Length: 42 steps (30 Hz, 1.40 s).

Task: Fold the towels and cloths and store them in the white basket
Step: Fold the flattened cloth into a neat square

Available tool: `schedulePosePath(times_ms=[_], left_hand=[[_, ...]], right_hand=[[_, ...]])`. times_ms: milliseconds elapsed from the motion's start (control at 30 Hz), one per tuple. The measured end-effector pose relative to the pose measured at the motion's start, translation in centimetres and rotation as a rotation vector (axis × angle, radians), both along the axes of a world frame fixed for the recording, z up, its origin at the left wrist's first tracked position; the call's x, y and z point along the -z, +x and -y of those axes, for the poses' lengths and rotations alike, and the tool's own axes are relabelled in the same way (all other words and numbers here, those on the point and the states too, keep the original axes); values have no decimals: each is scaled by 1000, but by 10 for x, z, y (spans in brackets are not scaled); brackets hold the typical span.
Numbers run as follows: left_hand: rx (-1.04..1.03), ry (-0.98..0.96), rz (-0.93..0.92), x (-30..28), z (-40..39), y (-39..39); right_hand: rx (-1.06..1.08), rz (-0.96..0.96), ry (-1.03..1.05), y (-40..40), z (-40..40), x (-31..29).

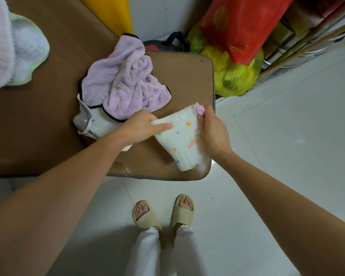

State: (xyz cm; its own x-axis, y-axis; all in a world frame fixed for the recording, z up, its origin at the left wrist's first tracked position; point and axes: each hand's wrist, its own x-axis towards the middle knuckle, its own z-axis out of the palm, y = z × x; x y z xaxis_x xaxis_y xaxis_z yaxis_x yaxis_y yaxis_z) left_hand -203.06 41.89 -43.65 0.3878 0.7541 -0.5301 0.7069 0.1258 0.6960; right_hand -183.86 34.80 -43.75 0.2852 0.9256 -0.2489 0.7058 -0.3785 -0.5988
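Both hands grip the small white printed cloth (184,140) beside the crumpled lilac towel (126,84), left hand (143,126) pinching its near-towel corner, right hand (212,132) its far edge, long axis toward the person.

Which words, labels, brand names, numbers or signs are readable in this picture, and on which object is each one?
No text can be read in this picture.
Red bag: a round gold emblem and a line of gold marks lower down, both too blurred to read.
White cloth held by both hands: only small coloured printed shapes, no letters.
Purple towel: no label visible.
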Motion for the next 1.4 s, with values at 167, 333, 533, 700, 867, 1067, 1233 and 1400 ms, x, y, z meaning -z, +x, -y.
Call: schedulePosePath(times_ms=[167,333,533,700,867,1067,1233,1400], left_hand=[[-393,-364,376,-2,-2,13],[-394,-557,708,2,37,20],[-391,-301,614,6,47,27],[-225,130,412,9,44,31],[-420,94,481,9,54,27],[-467,-392,609,13,67,26],[-822,-728,691,8,53,44],[-856,-424,385,31,39,72]], right_hand=[[367,-256,-204,-6,-21,10],[684,-657,-441,6,-33,14],[660,-641,-509,8,-29,5],[805,-612,-369,-1,-19,20],[806,-346,-127,6,-17,28],[484,-237,104,15,-6,17],[234,-289,198,15,-1,2],[207,-257,224,15,-3,5]])
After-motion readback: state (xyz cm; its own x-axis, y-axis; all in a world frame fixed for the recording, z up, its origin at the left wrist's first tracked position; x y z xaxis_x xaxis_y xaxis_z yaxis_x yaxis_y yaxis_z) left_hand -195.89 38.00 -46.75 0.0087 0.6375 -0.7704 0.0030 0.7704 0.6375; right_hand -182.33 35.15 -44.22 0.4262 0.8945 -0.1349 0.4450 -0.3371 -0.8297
